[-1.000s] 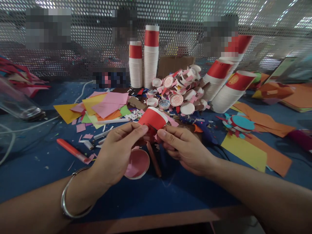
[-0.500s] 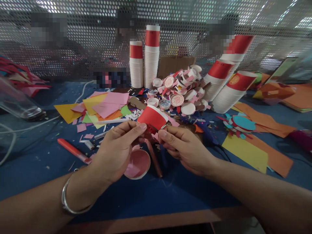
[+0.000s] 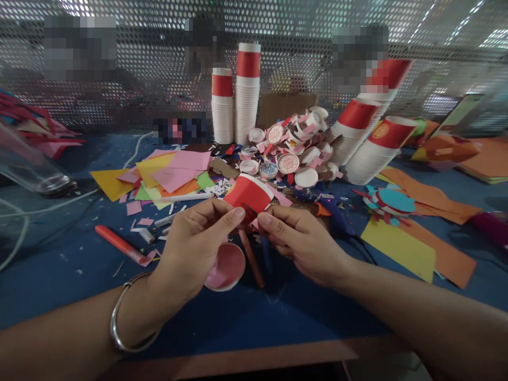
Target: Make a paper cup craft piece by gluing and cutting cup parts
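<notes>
Red paper piece (image 3: 251,193) with a white edge, curved, held up above the near-middle of the blue table (image 3: 309,323), between both hands. Left hand (image 3: 186,248): thumb and fingers pinch the piece at its lower left; silver bangle (image 3: 115,323) on the wrist. Right hand (image 3: 304,243): thumb and forefinger pinched together at the piece's lower right corner; exact contact partly hidden by the fingers. Round pink-lined piece (image 3: 225,267) lies on the table just beside the left hand, partly covered by it. Brown stick-like item (image 3: 252,262) lies to its right, below the gap between the hands. Red marker (image 3: 119,244) on the table, left of the left hand. Beyond it, overlapping colored paper sheets (image 3: 174,172), pink, yellow, orange and green, with small scraps around. Behind the held piece: heap of small cut cup pieces (image 3: 293,148), some with printed round faces. Two upright cup stacks (image 3: 246,100) stand behind and left of the heap; leaning cup stacks (image 3: 381,151), red and white, at its right. Blue glue gun (image 3: 337,211) lies near the right hand, beyond it. Turquoise-topped round craft (image 3: 392,202) sits farther right, near a yellow sheet (image 3: 400,248) and orange paper. Perforated metal screen (image 3: 138,63) spans the back.
</notes>
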`<state>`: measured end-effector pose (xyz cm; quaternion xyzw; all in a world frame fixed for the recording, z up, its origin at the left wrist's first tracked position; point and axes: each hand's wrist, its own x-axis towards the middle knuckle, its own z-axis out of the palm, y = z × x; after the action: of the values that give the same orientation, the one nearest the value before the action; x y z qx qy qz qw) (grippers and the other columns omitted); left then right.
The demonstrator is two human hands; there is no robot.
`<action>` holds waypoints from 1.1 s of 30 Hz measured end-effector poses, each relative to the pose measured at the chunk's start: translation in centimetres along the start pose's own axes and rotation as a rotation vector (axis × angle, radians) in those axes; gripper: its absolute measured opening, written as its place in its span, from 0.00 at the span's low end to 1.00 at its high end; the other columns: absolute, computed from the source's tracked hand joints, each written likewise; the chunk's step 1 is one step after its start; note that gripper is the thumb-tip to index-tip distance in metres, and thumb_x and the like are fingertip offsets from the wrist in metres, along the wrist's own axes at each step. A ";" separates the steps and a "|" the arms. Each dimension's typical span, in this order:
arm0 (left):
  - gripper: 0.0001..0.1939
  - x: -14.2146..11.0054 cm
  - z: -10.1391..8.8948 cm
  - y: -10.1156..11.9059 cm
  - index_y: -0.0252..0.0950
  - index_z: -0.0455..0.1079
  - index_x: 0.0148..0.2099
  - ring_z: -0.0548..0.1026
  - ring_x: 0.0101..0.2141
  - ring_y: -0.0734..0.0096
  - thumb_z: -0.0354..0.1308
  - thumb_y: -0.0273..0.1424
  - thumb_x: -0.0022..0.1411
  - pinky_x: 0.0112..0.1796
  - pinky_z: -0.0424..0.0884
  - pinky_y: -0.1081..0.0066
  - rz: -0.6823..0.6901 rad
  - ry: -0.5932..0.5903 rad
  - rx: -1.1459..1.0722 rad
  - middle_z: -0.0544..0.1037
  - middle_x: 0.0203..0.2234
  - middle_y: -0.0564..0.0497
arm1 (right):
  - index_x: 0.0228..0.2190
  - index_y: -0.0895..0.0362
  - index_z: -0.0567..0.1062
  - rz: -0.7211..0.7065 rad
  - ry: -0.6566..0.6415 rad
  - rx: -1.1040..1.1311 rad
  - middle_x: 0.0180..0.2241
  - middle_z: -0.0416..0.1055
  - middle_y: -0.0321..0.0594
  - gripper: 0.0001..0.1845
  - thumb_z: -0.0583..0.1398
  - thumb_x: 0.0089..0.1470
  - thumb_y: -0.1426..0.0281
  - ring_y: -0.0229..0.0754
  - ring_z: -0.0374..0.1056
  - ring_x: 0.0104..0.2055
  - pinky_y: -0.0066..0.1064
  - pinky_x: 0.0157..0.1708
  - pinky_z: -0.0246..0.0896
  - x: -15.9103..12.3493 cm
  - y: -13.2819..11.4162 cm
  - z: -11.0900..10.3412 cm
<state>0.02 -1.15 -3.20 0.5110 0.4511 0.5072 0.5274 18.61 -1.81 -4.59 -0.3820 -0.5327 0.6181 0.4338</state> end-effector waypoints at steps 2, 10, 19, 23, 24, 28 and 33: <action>0.11 0.1 0.0 0.1 0.36 0.76 0.31 0.76 0.28 0.72 0.70 0.38 0.58 0.32 0.70 0.72 0.038 0.000 0.077 0.81 0.26 0.51 | 0.28 0.58 0.70 -0.006 0.007 -0.012 0.22 0.52 0.26 0.25 0.66 0.59 0.50 0.28 0.41 0.21 0.25 0.18 0.32 0.0 0.0 0.0; 0.11 0.3 -0.1 0.7 0.38 0.76 0.29 0.73 0.26 0.71 0.68 0.37 0.59 0.28 0.67 0.71 0.098 -0.022 0.185 0.79 0.24 0.52 | 0.26 0.57 0.70 -0.024 0.022 -0.034 0.21 0.52 0.27 0.25 0.67 0.57 0.49 0.29 0.41 0.22 0.28 0.18 0.32 0.1 -0.3 0.1; 0.10 0.3 -0.2 1.7 0.38 0.76 0.28 0.71 0.23 0.72 0.67 0.34 0.61 0.27 0.65 0.72 0.221 -0.028 0.309 0.77 0.21 0.54 | 0.26 0.57 0.70 -0.035 0.010 0.006 0.21 0.51 0.27 0.23 0.65 0.61 0.53 0.29 0.42 0.21 0.26 0.18 0.32 0.0 -0.4 0.1; 0.10 0.3 -0.2 1.4 0.37 0.74 0.28 0.69 0.23 0.73 0.67 0.34 0.61 0.26 0.64 0.72 0.235 -0.074 0.361 0.76 0.21 0.54 | 0.27 0.57 0.71 -0.014 0.006 0.044 0.20 0.50 0.25 0.21 0.66 0.61 0.54 0.29 0.41 0.21 0.26 0.18 0.32 0.0 -0.2 0.2; 0.10 0.2 -0.2 1.3 0.37 0.74 0.28 0.70 0.23 0.73 0.66 0.34 0.62 0.26 0.64 0.72 0.238 -0.082 0.370 0.75 0.21 0.54 | 0.27 0.57 0.71 -0.008 0.008 0.052 0.20 0.50 0.25 0.21 0.66 0.61 0.54 0.29 0.41 0.20 0.26 0.18 0.32 0.0 -0.2 0.2; 0.10 -0.2 0.0 1.1 0.38 0.75 0.29 0.69 0.23 0.73 0.66 0.34 0.62 0.24 0.62 0.73 0.258 -0.061 0.399 0.75 0.20 0.55 | 0.27 0.57 0.71 0.001 0.026 0.041 0.19 0.49 0.25 0.23 0.66 0.59 0.51 0.29 0.40 0.20 0.26 0.18 0.32 -0.3 -0.1 0.3; 0.11 -0.3 -0.1 1.3 0.39 0.74 0.28 0.66 0.21 0.74 0.66 0.34 0.62 0.23 0.60 0.72 0.257 -0.059 0.423 0.74 0.20 0.55 | 0.27 0.57 0.71 -0.008 0.028 0.026 0.20 0.49 0.25 0.24 0.67 0.58 0.50 0.29 0.40 0.21 0.27 0.18 0.31 -0.3 -0.1 0.3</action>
<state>-0.15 -1.50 -1.97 0.6777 0.4629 0.4492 0.3531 18.44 -2.18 -4.44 -0.3827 -0.5201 0.6178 0.4488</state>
